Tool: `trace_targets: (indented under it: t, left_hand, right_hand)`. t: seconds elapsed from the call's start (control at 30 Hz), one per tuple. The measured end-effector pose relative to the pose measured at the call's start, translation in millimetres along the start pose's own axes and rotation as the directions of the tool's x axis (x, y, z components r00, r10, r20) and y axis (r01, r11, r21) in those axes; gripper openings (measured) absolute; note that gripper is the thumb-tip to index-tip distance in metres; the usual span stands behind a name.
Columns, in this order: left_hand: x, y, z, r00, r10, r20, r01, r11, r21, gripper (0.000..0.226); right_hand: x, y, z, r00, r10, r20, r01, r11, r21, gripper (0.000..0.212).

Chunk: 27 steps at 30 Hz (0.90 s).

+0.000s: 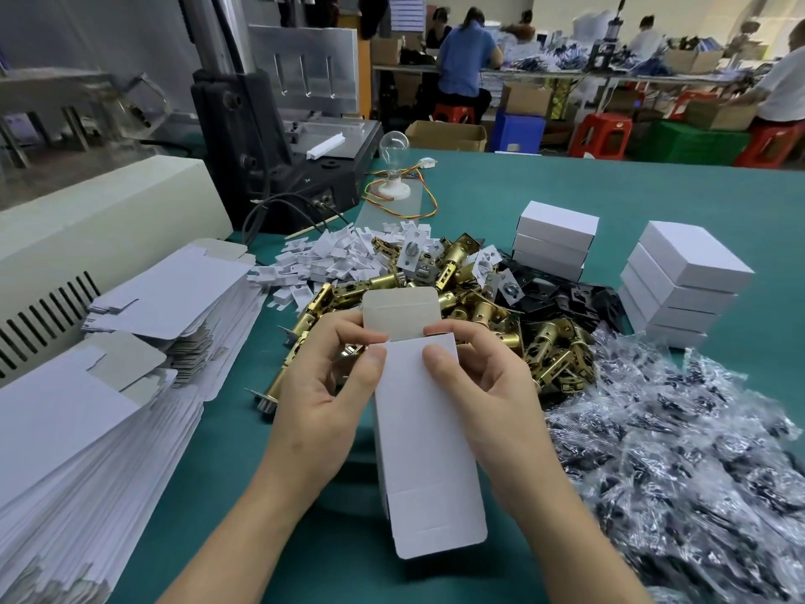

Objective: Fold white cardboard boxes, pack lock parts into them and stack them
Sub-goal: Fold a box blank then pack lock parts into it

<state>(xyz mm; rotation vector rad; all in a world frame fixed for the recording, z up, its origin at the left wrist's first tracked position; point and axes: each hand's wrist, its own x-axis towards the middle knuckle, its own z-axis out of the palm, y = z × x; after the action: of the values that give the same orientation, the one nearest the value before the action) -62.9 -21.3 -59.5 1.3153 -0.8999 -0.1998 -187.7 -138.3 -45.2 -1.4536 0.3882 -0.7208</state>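
The left hand (pixel 322 379) and right hand (pixel 477 377) pinch the white box (pixel 424 433) mid-frame, flap up, inside hidden, covering some gold lock parts (pixel 483 309), with closed boxes (pixel 684 276) stacked at the right.

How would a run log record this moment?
step: folding | left hand: grips white cardboard box | right hand: grips it | far flap: open

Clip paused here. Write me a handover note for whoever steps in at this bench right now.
Hands: the left hand and right hand both pinch one white box; its far flap is open, contents unseen.
Table: flat blanks on the left, brass latches piled mid-table, bagged parts on the right.
Done: closed boxes in two stacks, far right.
Left: fill, close and stack this box, then carry on.
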Motion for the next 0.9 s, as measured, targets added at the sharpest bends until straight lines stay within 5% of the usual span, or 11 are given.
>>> trace_targets:
  t: [0.5, 0.9]
  left_hand:
    - [3.3, -3.4, -3.5, 0.999, -0.004, 0.050, -0.003, 0.991, 0.132, 0.029]
    - [0.8, -2.1, -5.3, 0.999, 0.029, 0.023, -0.032, 0.994, 0.105, 0.042]
  right_hand:
    - [1.6, 2.8, -2.3, 1.000, -0.013, 0.001, 0.013, 0.999, -0.048, 0.010]
    - [1.5, 1.1, -3.1, 0.999, -0.031, -0.029, 0.032, 0.999, 0.036, 0.042]
